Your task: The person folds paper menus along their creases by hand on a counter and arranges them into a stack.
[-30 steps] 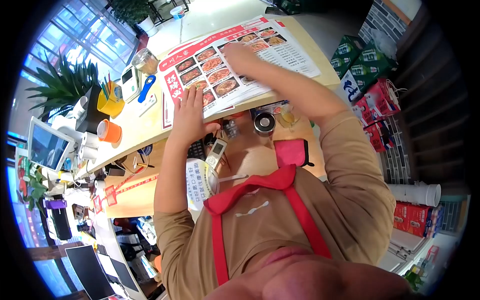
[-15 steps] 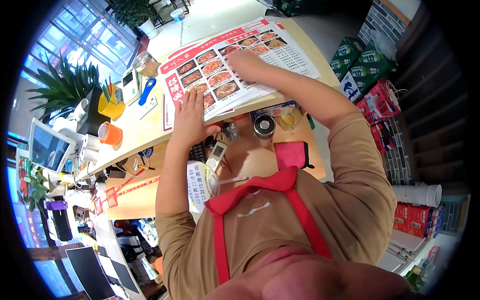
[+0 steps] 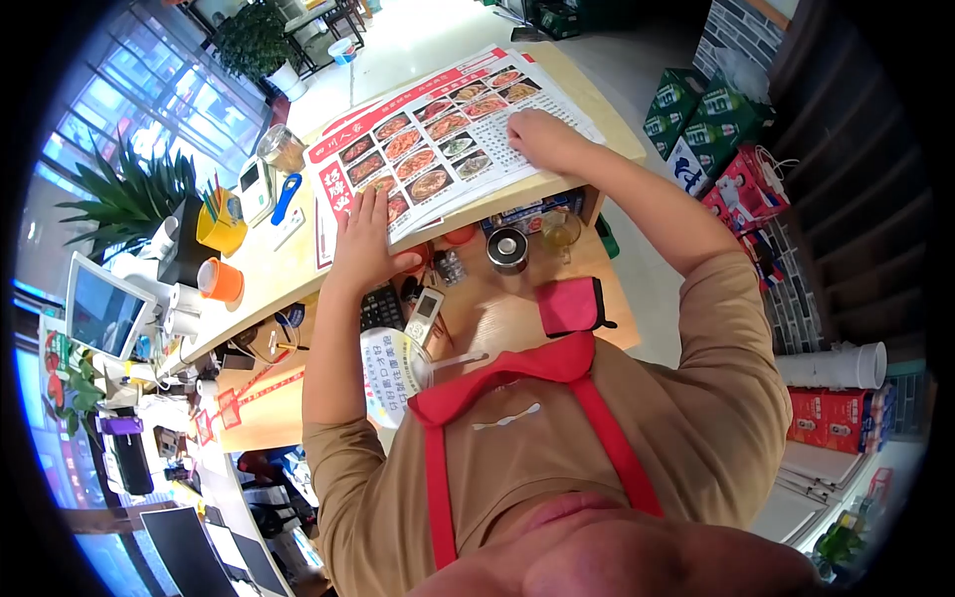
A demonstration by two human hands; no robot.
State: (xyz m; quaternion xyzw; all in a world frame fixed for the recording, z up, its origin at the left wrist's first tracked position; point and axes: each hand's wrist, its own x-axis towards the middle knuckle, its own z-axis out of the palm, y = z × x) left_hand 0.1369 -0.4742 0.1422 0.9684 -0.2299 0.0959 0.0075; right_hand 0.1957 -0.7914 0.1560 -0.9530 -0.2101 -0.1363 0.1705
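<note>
A light wooden bench (image 3: 279,261) runs across the view, slanting up to the right in front of the person in a brown shirt and red apron. Under its top is a wooden shelf (image 3: 502,318). A spiky plant (image 3: 124,204) spreads its leaves off the bench's left side, and green boxes (image 3: 701,109) stand on the floor past its right end. A screen (image 3: 107,303) with a white frame stands at the far left.

The stack of menu sheets (image 3: 428,149) lies face up on the bench top, its sheets slightly fanned, rows of dish photos showing. A round printed fan (image 3: 390,368) is just beside the person's left forearm.

The left hand (image 3: 366,239) lies flat at the near left edge of the stack, fingers spread, thumb out to the right, gripping nothing. The right hand (image 3: 547,139) rests on the right part of the top sheet, over the lines of print, fingers curled under; whether it pinches paper cannot be told.

Left of the sheets stand a yellow pen holder (image 3: 221,231), a white device (image 3: 256,189), a clear jar (image 3: 282,149) and an orange cup (image 3: 221,281). On the shelf are a red pouch (image 3: 570,306), a glass mug (image 3: 560,229) and a round metal-topped container (image 3: 507,249). Smallest are a white remote (image 3: 425,313), near the fan, and a blue-handled tool (image 3: 286,197), between the white device and the sheets.
</note>
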